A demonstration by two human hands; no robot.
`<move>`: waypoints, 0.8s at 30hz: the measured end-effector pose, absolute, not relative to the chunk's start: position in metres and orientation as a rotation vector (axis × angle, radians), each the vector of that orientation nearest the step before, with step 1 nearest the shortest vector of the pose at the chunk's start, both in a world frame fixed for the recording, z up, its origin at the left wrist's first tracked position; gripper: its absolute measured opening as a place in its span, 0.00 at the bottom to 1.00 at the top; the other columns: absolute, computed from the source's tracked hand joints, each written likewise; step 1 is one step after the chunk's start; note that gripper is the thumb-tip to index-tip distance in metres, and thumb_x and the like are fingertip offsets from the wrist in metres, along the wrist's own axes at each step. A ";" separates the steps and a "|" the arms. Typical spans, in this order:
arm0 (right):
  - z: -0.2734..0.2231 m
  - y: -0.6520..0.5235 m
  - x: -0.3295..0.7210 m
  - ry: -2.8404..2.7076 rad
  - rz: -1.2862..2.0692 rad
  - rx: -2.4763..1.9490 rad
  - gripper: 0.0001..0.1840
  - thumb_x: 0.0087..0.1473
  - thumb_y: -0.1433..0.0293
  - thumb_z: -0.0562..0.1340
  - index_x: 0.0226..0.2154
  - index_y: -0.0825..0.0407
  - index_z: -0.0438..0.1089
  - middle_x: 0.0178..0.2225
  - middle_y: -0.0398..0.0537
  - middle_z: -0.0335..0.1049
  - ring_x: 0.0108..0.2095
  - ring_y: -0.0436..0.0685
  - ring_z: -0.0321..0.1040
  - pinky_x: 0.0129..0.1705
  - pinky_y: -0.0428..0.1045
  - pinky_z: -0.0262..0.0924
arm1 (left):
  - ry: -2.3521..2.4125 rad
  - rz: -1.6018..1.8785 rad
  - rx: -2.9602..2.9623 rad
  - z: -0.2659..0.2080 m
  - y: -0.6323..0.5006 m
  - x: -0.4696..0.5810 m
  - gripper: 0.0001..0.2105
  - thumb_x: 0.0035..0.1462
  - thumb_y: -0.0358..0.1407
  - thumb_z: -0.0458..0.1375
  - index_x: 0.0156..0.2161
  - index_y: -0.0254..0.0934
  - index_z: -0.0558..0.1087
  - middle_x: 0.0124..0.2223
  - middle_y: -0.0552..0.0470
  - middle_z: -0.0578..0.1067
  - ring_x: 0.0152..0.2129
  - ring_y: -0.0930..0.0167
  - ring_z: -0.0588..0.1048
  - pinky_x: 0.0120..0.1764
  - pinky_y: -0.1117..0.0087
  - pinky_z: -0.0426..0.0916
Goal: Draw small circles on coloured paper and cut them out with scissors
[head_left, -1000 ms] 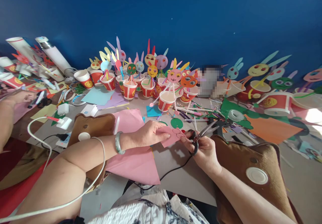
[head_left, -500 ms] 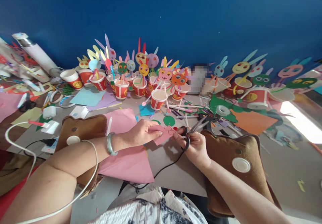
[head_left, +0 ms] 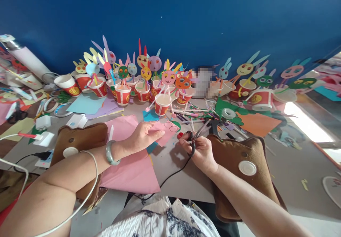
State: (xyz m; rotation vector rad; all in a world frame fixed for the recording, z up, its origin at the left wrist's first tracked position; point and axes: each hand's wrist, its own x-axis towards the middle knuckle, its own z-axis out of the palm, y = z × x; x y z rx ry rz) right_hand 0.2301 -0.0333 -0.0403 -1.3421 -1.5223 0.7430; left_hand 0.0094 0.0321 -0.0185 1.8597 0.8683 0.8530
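My left hand (head_left: 149,136) pinches a small pink piece of paper (head_left: 164,133) between thumb and fingers. Circles are drawn on the paper near its right end. My right hand (head_left: 200,151) is closed round dark-handled scissors (head_left: 193,141), whose parted blades point up and away to the right. A small red piece (head_left: 180,135) shows at the right fingertips; whether it is held or lies behind them I cannot tell. Between the paper and the right hand there is a gap. A green paper circle (head_left: 176,126) lies partly hidden behind the pink piece.
Red-and-white paper cups (head_left: 163,105) with paper rabbit faces line the blue wall. Brown cushions lie under my left forearm (head_left: 87,166) and right forearm. Large pink paper (head_left: 130,176) spreads at left; a black cable (head_left: 176,176) crosses the table. Pens, tape (head_left: 228,113) and scraps lie beyond my hands.
The right hand with the scissors has drawn away from the pink paper, which it touched or nearly touched before. More of the drawn circles shows now. The whole view has shifted slightly.
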 end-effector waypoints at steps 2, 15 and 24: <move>-0.043 -0.032 0.231 -1.540 0.711 -1.343 0.11 0.54 0.63 0.63 0.25 0.51 0.71 0.24 0.46 0.72 0.26 0.54 0.68 0.32 0.49 0.64 | 0.918 0.853 1.808 -0.017 0.032 0.009 0.13 0.59 0.41 0.58 0.29 0.32 0.75 0.32 0.50 0.78 0.33 0.70 0.74 0.41 0.70 0.69; -0.043 -0.035 0.232 -1.479 0.981 -1.195 0.22 0.55 0.49 0.63 0.40 0.50 0.71 0.32 0.50 0.77 0.33 0.58 0.74 0.37 0.52 0.69 | 1.005 0.832 1.656 -0.011 0.031 0.009 0.22 0.57 0.45 0.57 0.21 0.37 0.53 0.22 0.59 0.52 0.23 0.77 0.51 0.26 0.73 0.49; -0.042 -0.033 0.230 -1.573 1.159 -1.237 0.28 0.54 0.43 0.61 0.38 0.52 0.69 0.27 0.49 0.76 0.30 0.57 0.73 0.32 0.49 0.65 | 0.920 0.758 1.535 -0.006 0.026 0.011 0.22 0.59 0.46 0.53 0.22 0.38 0.49 0.24 0.58 0.47 0.23 0.77 0.48 0.26 0.71 0.46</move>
